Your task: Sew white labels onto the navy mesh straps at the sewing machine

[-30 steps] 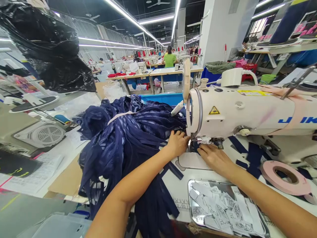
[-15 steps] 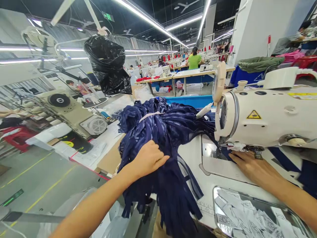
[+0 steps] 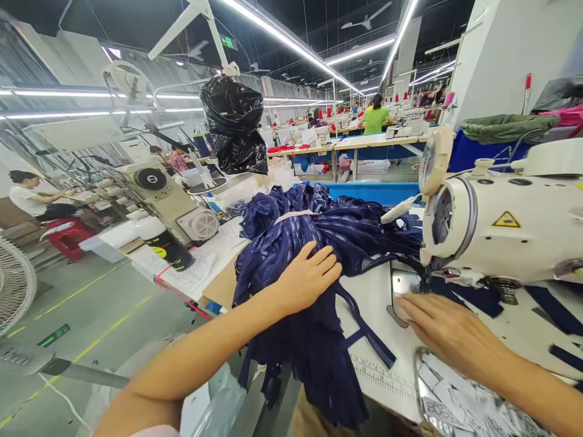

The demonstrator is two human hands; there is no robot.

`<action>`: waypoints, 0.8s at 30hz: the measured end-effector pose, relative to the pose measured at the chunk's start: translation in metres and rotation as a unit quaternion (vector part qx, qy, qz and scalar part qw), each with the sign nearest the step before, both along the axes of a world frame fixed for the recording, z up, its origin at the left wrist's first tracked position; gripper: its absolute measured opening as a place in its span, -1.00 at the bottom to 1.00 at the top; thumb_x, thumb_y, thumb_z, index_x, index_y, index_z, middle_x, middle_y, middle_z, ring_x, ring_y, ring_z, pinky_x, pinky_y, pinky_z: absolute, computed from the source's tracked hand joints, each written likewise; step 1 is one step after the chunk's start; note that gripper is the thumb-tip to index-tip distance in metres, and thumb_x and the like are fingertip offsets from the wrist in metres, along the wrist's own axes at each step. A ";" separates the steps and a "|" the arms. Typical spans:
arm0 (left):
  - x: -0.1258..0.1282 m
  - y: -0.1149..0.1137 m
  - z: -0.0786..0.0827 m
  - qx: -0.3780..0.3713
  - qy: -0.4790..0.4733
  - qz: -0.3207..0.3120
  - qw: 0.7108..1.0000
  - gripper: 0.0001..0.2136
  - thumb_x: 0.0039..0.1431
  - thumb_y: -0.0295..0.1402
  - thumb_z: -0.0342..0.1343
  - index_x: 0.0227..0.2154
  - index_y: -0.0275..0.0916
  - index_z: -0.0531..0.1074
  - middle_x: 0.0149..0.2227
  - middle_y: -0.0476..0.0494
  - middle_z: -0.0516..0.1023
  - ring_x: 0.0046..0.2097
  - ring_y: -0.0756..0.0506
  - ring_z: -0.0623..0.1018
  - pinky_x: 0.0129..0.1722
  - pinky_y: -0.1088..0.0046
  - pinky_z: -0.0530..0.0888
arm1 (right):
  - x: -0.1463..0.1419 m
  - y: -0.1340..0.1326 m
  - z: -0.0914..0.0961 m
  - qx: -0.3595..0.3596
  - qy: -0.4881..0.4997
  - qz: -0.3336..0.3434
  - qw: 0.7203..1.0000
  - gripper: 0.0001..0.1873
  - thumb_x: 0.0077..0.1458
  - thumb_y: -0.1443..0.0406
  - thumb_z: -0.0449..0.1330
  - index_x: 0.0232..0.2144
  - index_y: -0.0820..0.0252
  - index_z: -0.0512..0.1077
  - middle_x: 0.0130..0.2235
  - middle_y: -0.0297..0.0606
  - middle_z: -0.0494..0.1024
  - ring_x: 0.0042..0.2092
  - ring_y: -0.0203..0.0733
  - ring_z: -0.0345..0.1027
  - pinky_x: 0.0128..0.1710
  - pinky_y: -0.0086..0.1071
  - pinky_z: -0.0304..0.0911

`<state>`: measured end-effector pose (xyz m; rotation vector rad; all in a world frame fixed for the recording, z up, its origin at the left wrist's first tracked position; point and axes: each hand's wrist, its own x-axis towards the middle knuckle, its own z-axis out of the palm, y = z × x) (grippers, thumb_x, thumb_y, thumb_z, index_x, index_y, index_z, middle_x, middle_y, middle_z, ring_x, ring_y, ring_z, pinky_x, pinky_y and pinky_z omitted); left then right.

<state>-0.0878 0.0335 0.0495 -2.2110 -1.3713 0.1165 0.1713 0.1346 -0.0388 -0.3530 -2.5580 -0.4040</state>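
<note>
Fabric (image 3: 319, 243) in dark navy lies heaped on the left part of my sewing table (image 3: 368, 291), spilling over its front edge toward the floor, with loose strips trailing across the white top. The cream sewing machine (image 3: 501, 230) stands just right of the heap, its head over the metal plate. My left hand (image 3: 307, 279) rests flat on the heap, fingers spread, gripping nothing. My right hand (image 3: 449, 331) lies palm down on the table by the plate, fingers straight and together, holding nothing. A metal tray of white labels (image 3: 460, 406) sits touching my right wrist.
</note>
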 end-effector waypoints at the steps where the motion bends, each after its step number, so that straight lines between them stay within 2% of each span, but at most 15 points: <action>1: 0.002 0.009 0.000 -0.026 0.012 -0.003 1.000 -0.79 0.11 -0.53 -0.11 -0.22 -0.29 0.36 -0.29 -0.18 0.49 -0.13 -0.14 0.42 -0.08 0.26 0.20 | -0.017 -0.004 0.006 0.018 0.004 0.021 1.000 -0.67 0.07 0.49 -0.10 -0.18 0.23 0.37 -0.17 -0.09 0.46 -0.14 -0.07 0.33 -0.17 -0.17 0.27; 3: 0.003 0.020 -0.002 -0.080 0.034 -0.003 0.996 -0.82 0.13 -0.42 -0.10 -0.39 -0.32 0.41 -0.47 -0.17 0.49 -0.34 -0.11 0.47 -0.20 0.29 0.25 | -0.054 -0.005 0.014 0.073 -0.007 0.057 0.996 -0.65 0.08 0.51 -0.08 -0.11 0.30 0.34 -0.03 -0.05 0.39 0.03 0.00 0.19 -0.01 -0.04 0.14; 6: -0.010 0.017 -0.008 -0.109 0.044 -0.010 0.993 -0.67 0.18 -0.30 -0.15 -0.58 -0.29 0.40 -0.63 -0.16 0.45 -0.55 -0.05 0.42 -0.38 0.34 0.24 | -0.110 0.008 0.019 0.136 -0.015 0.097 0.986 -0.66 0.09 0.49 -0.06 -0.08 0.33 0.33 0.06 -0.06 0.31 0.11 0.02 0.08 0.06 0.06 0.01; 8: -0.031 0.002 -0.010 -0.107 0.044 -0.013 0.993 -0.62 0.20 -0.29 -0.18 -0.64 -0.27 0.38 -0.68 -0.13 0.43 -0.60 -0.03 0.39 -0.43 0.36 0.21 | -0.138 0.021 0.016 0.160 -0.031 0.114 0.980 -0.67 0.08 0.47 -0.02 -0.10 0.34 0.36 0.02 -0.09 0.36 0.10 -0.01 0.10 0.09 0.02 -0.01; 10: -0.059 -0.018 -0.011 -0.112 0.048 0.002 0.993 -0.62 0.19 -0.31 -0.18 -0.68 -0.25 0.36 -0.71 -0.10 0.41 -0.63 -0.02 0.37 -0.44 0.37 0.19 | -0.153 0.035 0.011 0.166 -0.065 0.101 0.979 -0.76 0.03 0.48 0.02 -0.29 0.36 0.46 -0.18 -0.11 0.48 -0.01 -0.05 0.22 0.12 -0.08 -0.03; 13: -0.102 -0.046 -0.015 -0.121 0.053 0.053 0.990 -0.64 0.14 -0.37 -0.15 -0.74 -0.24 0.30 -0.75 -0.08 0.37 -0.66 0.00 0.34 -0.46 0.38 0.18 | -0.153 0.055 0.005 0.157 -0.100 0.065 0.980 -0.76 0.00 0.51 0.03 -0.51 0.28 0.48 -0.44 -0.20 0.48 -0.23 -0.13 0.30 0.11 -0.18 0.00; 16: -0.118 -0.058 -0.021 -0.150 0.051 0.100 0.982 -0.72 0.04 -0.43 -0.07 -0.75 -0.24 0.27 -0.75 -0.09 0.36 -0.65 -0.03 0.36 -0.44 0.36 0.20 | -0.144 0.070 0.003 0.156 -0.098 0.048 0.982 -0.74 0.00 0.53 0.02 -0.52 0.23 0.47 -0.48 -0.22 0.45 -0.29 -0.15 0.28 0.08 -0.19 0.03; 19: -0.100 -0.052 -0.021 -0.157 0.068 0.120 0.978 -0.83 0.01 -0.47 -0.02 -0.65 -0.27 0.32 -0.70 -0.11 0.38 -0.60 -0.06 0.39 -0.42 0.34 0.22 | -0.138 0.074 0.003 0.159 -0.102 0.039 0.981 -0.74 -0.02 0.53 0.02 -0.54 0.23 0.46 -0.49 -0.21 0.44 -0.30 -0.14 0.26 0.07 -0.17 0.02; 22: -0.072 -0.044 -0.010 -0.128 0.057 0.067 0.988 -0.86 0.09 -0.45 -0.06 -0.53 -0.28 0.35 -0.55 -0.13 0.43 -0.46 -0.07 0.43 -0.38 0.35 0.25 | -0.133 0.073 0.002 0.161 -0.106 0.029 0.981 -0.75 -0.03 0.53 0.03 -0.56 0.22 0.45 -0.50 -0.22 0.42 -0.31 -0.13 0.25 0.08 -0.16 0.01; 24: -0.061 -0.043 0.001 -0.085 0.021 0.043 0.995 -0.82 0.15 -0.44 -0.12 -0.48 -0.26 0.35 -0.47 -0.12 0.44 -0.36 -0.07 0.43 -0.28 0.34 0.28 | -0.128 0.074 -0.002 0.160 -0.105 0.028 0.981 -0.75 -0.05 0.52 0.03 -0.58 0.20 0.44 -0.50 -0.23 0.41 -0.32 -0.12 0.24 0.07 -0.15 0.01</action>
